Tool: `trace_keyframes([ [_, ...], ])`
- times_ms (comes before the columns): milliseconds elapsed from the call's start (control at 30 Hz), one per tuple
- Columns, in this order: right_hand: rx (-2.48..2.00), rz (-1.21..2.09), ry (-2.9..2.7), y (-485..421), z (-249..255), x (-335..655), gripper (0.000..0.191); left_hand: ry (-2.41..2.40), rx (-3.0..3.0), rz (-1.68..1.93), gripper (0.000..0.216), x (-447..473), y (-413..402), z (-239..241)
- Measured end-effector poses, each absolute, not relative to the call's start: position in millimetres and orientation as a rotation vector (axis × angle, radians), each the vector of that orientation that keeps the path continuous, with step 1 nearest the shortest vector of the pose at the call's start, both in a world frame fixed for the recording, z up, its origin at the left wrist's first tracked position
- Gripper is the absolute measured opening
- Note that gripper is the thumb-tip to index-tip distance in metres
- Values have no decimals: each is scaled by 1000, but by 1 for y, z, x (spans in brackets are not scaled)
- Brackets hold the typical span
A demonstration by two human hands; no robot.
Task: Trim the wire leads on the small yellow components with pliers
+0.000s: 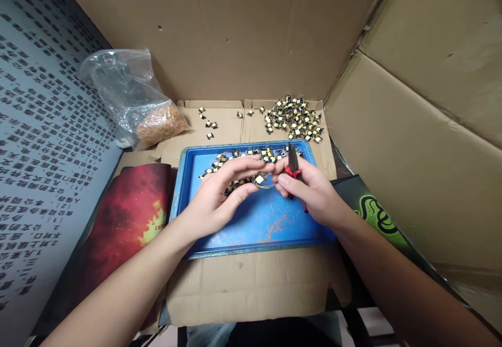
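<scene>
My left hand [219, 192] is over the blue tray [235, 237], thumb and fingers curved round a small yellow-taped transformer [259, 179] with thin wire leads. Its leads reach toward the fingertips of my right hand [309, 185]. That right hand is closed on red-handled cutting pliers [292, 166], whose dark jaws point up and away from me. Beneath and behind my hands, more of these transformers [266, 154] lie heaped along the tray's far side. Partly, my fingers hide the heap and the pliers' handles.
Clipped wire bits [278, 221] lie in the tray's near part. Behind it, a transformer pile [294, 119] and several loose ones rest on cardboard [231, 127]. A plastic bag [157, 124] of copper-coloured pieces stands back left. Cardboard walls [235, 38] enclose the back and right.
</scene>
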State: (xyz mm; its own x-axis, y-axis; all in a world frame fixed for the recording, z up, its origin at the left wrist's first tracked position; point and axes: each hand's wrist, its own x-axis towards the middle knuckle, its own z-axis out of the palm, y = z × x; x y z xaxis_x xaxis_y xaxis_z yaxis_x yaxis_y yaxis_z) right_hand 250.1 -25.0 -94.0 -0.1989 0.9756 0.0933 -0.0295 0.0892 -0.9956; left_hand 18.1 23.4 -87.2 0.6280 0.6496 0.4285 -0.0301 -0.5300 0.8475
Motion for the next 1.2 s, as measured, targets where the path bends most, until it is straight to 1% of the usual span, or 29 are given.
trace_keyframes([
  [100,-987,1388,-1373,-26,-92,245,23,517,2149,956,44,18,23,-85],
  [200,-1041,1248,-1379,-27,-90,241,19,522,2316,971,46,19,24,-84],
  [300,-1091,1148,-1397,-28,-89,239,19,530,2409,968,48,19,24,-85],
  [467,-1124,1121,-1373,-27,-90,237,15,528,2436,957,50,21,25,-87],
  [633,-1140,1067,-1388,-27,-91,235,16,591,2478,968,49,23,23,-85],
  [733,-1161,954,-1393,-30,-91,235,13,762,2469,1010,43,24,19,-82],
  [800,-1185,880,-1413,-33,-90,233,12,806,2429,906,32,24,17,-80],
  [867,-1186,843,-1454,-35,-90,231,12,760,2374,780,26,24,16,-79],
  [967,-1148,880,-1508,-36,-90,230,13,709,2275,731,24,25,16,-78],
  [1100,-1040,1080,-1442,-34,-91,236,10,644,2105,669,24,25,20,-77],
  [1133,-1007,1151,-1428,-33,-91,239,19,611,2059,635,26,24,21,-76],
  [1200,-956,1283,-1466,-32,-91,244,43,551,1993,559,31,22,23,-75],
])
